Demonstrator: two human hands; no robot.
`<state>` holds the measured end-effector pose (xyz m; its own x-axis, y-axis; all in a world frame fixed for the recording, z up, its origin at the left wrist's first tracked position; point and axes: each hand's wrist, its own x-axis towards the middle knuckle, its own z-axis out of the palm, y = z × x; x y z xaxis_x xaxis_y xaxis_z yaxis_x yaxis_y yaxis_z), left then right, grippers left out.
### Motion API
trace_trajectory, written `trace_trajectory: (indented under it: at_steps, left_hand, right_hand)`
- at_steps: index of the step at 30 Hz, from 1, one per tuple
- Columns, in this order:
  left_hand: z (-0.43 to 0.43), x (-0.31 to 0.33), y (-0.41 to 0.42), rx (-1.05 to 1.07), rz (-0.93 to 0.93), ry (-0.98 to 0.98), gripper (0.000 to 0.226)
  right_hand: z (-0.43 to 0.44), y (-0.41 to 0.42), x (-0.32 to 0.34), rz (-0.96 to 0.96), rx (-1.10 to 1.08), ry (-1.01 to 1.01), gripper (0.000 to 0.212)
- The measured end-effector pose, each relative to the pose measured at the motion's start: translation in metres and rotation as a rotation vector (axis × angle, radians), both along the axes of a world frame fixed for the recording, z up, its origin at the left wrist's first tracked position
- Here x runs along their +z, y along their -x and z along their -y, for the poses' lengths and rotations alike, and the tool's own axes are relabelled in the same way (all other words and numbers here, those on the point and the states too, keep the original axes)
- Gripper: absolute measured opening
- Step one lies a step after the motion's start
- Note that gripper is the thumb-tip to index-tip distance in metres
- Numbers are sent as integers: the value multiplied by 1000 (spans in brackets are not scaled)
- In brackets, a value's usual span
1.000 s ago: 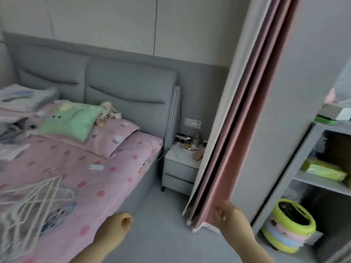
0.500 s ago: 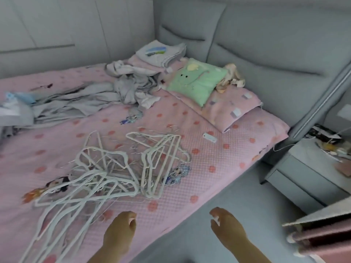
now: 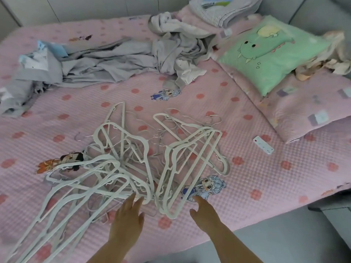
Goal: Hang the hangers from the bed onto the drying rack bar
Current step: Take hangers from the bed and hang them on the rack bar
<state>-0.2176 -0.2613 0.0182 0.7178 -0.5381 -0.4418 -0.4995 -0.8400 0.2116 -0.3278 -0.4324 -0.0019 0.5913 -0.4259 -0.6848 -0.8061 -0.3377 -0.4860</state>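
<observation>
**A:** Where are the hangers now, and how many?

**B:** The white hangers [image 3: 133, 164] lie in one tangled pile on the bed [image 3: 266, 179], in the middle of the view. I see two bundles in it. One spreads toward 7 o'clock and the other stands at 3 o'clock of the first. They cross each other too much for an exact number, but there are clearly more than ten.

**A:** And the hands?

**B:** There are two, both near 6 o'clock. The left hand [image 3: 126, 221] has straight fingers, its grip is released, and its fingertips [image 3: 132, 197] touch the near edge of the pile. The right hand [image 3: 205, 215] is just beside the right bundle. Its grip is released too and it holds nothing. If it touches a hanger, I cannot tell.

**A:** What else is on the bed?

**B:** Two pillows are at 2 o'clock, one green pillow [image 3: 269, 52] lying partly on one pink pillow [image 3: 311, 103]. One heap of grey clothes [image 3: 117, 63] is at 11 o'clock. One folded blanket [image 3: 224, 8] is at 1 o'clock. One small white flat thing [image 3: 263, 145] lies at 3 o'clock of the pile, apart from it.
</observation>
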Motion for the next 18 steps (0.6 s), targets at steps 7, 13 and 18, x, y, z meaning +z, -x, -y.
trace_trajectory:
  at_steps: [7,13,18]
  left_hand:
    - [26,-51,-69,-120,50,-115,61]
    - [6,-83,-91,-351,13,-235,58]
    - [11,-69,-107,-342,-28,-152,86]
  right_hand:
    - [13,-47,-49,26,-513,-132,47]
    - [20,-64,-51,-61,-630,-44,35]
    - [18,-72,-40,-76,-732,-10,33]
